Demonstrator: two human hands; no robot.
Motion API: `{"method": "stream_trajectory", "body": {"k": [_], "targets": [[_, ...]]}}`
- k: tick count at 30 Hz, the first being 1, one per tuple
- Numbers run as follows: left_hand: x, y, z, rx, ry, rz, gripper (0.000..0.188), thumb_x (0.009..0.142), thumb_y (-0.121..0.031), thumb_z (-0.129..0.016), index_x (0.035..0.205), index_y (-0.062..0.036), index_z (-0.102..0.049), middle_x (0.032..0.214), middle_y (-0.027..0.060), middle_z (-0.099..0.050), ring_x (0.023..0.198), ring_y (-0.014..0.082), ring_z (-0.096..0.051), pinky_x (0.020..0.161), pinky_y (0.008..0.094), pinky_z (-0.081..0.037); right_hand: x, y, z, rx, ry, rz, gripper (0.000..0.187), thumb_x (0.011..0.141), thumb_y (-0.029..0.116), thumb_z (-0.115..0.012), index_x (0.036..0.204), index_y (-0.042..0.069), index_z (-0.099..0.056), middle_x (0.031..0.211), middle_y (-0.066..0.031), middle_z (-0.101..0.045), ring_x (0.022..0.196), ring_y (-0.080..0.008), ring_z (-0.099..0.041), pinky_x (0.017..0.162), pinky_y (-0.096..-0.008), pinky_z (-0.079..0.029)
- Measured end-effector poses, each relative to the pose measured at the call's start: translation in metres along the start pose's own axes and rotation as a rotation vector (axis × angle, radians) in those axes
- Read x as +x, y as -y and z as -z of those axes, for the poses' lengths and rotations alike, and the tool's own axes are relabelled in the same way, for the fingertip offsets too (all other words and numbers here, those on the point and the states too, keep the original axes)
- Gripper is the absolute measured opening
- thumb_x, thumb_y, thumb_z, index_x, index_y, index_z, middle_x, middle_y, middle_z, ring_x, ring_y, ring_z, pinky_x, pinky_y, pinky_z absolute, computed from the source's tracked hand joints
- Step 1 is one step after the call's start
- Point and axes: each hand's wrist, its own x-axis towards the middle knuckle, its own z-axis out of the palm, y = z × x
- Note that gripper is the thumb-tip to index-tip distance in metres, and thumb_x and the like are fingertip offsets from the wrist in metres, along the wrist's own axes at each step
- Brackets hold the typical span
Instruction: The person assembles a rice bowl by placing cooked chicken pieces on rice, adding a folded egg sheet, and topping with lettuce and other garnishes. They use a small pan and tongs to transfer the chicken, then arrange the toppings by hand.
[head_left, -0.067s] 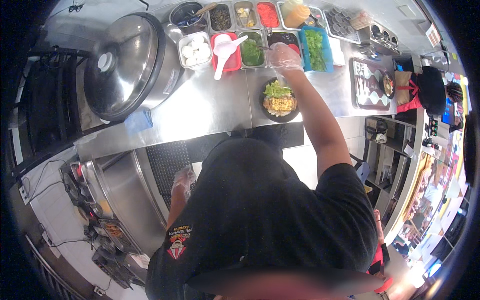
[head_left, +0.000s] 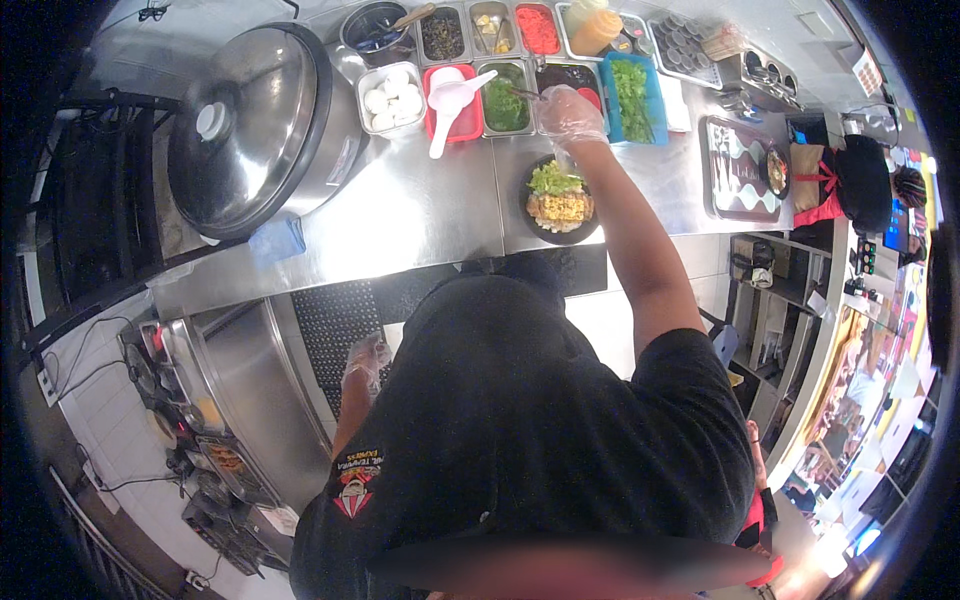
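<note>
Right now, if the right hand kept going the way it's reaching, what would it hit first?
Probably the dark-rimmed ingredient tub just beyond the gloved right hand, past the food bowl; depth is hard to judge.

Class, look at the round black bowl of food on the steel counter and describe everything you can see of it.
The round black bowl sits upright on the stainless steel counter, just in front of the row of ingredient containers. It looks like dark plastic, though that is hard to tell. Inside lie green leafy pieces at the far side and a yellow-orange grainy portion nearer the person. The gloved right hand hovers beyond it, over the containers, not touching it. Nothing else touches the bowl.
</note>
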Motion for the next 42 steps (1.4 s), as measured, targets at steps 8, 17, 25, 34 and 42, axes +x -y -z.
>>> {"method": "stream_trajectory", "body": {"k": [8, 17, 25, 34, 42], "targets": [[0.003, 0.001, -0.006, -0.196, -0.062, 0.050, 0.029, 0.101, -0.030, -0.061, 0.082, -0.0089, -0.056, 0.067, -0.0026, -0.044, 0.054, 0.0117, -0.042, 0.049, 0.0297, -0.032, -0.001, -0.009, -0.005, 0.037, -0.029, -0.005, 0.034, 0.097, 0.037, -0.057, 0.107, 0.009, -0.075, 0.109, -0.0202, -0.072, 0.104, -0.0405, -0.068, 0.092, -0.0496, -0.053], [0.007, 0.000, -0.008, -0.346, -0.036, 0.102, 0.024, 0.099, -0.023, -0.064, 0.085, -0.0060, -0.056, 0.075, 0.0031, -0.049, 0.056, 0.0143, -0.046, 0.049, 0.0281, -0.038, -0.020, 0.003, 0.010, 0.114, -0.158, 0.053, 0.037, 0.097, 0.039, -0.058, 0.108, 0.007, -0.075, 0.110, -0.0212, -0.072, 0.107, -0.0400, -0.067, 0.094, -0.0492, -0.052], [-0.004, 0.014, 0.001, -0.327, -0.024, 0.191, 0.022, 0.100, -0.020, -0.059, 0.082, -0.0075, -0.056, 0.070, 0.0016, -0.047, 0.055, 0.0132, -0.046, 0.047, 0.0278, -0.037, 0.029, 0.015, 0.003, -0.164, 0.063, 0.093, 0.040, 0.096, 0.038, -0.060, 0.103, 0.001, -0.074, 0.110, -0.0227, -0.072, 0.108, -0.0396, -0.069, 0.092, -0.0479, -0.055], [-0.032, 0.043, -0.014, -0.329, -0.191, 0.209, 0.028, 0.099, -0.028, -0.065, 0.079, -0.0098, -0.055, 0.068, 0.0006, -0.050, 0.056, 0.0144, -0.049, 0.053, 0.0289, -0.039, 0.031, 0.027, 0.015, -0.186, 0.068, 0.090, 0.036, 0.096, 0.036, -0.062, 0.107, 0.004, -0.073, 0.112, -0.0223, -0.072, 0.109, -0.0386, -0.069, 0.093, -0.0481, -0.054], [-0.024, 0.042, -0.004, -0.440, -0.077, 0.172, 0.027, 0.098, -0.029, -0.064, 0.091, -0.0035, -0.062, 0.076, 0.0049, -0.060, 0.060, 0.0156, -0.056, 0.054, 0.0293, -0.043, 0.023, -0.001, 0.004, -0.151, 0.012, 0.081, 0.036, 0.098, 0.038, -0.059, 0.107, 0.006, -0.072, 0.114, -0.0201, -0.071, 0.111, -0.0385, -0.067, 0.096, -0.0474, -0.052]]}}
